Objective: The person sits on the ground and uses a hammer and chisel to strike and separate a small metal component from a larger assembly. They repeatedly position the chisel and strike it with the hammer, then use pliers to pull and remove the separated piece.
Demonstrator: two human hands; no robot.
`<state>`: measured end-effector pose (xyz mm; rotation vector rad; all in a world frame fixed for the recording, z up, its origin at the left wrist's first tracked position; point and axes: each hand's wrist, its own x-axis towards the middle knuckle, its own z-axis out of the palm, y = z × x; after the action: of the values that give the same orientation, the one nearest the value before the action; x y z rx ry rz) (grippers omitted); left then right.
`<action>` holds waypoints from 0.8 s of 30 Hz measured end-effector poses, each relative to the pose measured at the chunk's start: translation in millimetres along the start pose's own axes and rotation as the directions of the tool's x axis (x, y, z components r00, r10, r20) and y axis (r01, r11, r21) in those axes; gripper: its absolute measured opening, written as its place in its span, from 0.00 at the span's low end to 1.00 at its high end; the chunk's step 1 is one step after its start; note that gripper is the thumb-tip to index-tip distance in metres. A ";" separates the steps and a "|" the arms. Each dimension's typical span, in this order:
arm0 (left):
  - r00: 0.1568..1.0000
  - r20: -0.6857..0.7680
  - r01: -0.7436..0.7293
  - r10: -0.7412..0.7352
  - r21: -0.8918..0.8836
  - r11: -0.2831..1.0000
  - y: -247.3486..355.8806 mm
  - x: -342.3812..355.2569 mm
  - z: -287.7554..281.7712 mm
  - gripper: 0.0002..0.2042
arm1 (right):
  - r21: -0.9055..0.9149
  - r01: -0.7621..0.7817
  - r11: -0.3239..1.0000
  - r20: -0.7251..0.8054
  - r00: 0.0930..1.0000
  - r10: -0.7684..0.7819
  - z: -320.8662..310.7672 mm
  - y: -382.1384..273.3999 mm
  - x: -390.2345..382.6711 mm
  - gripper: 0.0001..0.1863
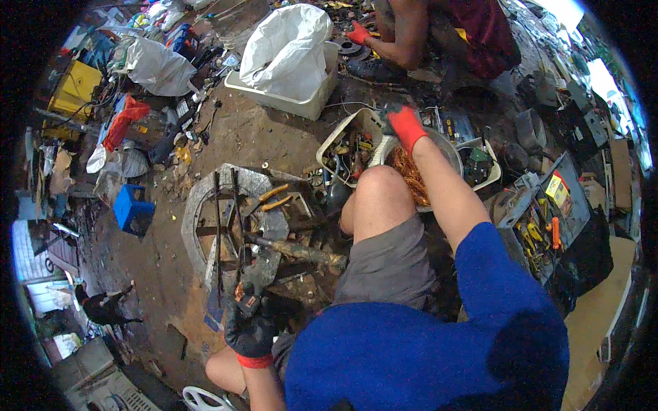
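Note:
My left hand (251, 331), in a black glove with a red cuff, is closed around a small dark part with a reddish-brown, copper-like patch (248, 299). It is beside my bent left knee, near a grey metal ring (195, 222). Pliers with orange-yellow handles (274, 197) lie on the metal pieces by that ring. My right arm stretches forward, and my right hand (403, 127), in a red and black glove, is over the rims of a cream scrap-filled container (327, 147) and a round tub of copper wire (449, 152). Its fingers are too dark to make out.
A cream bin with a white sack (288, 51) stands ahead. Another person with a red glove (358, 33) crouches at the far side. A grey toolbox (569, 181) of hand tools is at right. A blue stool (132, 209) and a black animal (106, 307) are at left.

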<state>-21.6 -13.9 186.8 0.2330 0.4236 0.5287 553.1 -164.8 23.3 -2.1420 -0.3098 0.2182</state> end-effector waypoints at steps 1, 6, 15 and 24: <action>1.000 0.000 0.001 -0.001 -0.041 0.999 -1.5 -1.1 1.6 0.23 | -0.071 -0.053 0.996 0.044 0.997 0.056 20.5 6.2 -3.8 0.22; 0.993 -0.098 0.011 0.071 0.657 0.754 -7.6 -0.2 28.7 0.24 | -0.241 0.157 0.958 0.319 0.945 -0.074 56.0 47.8 35.9 0.27; 0.989 -0.142 0.057 -0.046 0.076 0.995 -3.8 14.2 1.2 0.25 | 0.079 0.099 0.992 -0.030 0.995 -0.097 -0.9 26.0 73.6 0.18; 0.955 -0.022 -0.257 0.296 0.433 0.864 -11.9 -2.0 30.2 0.25 | 0.579 0.064 0.813 0.631 0.597 -0.496 -16.4 -267.9 -259.4 0.19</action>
<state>-4.5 -28.2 210.5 0.7051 0.5959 0.7283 273.6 -112.5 265.2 -1.3256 -0.9843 0.9265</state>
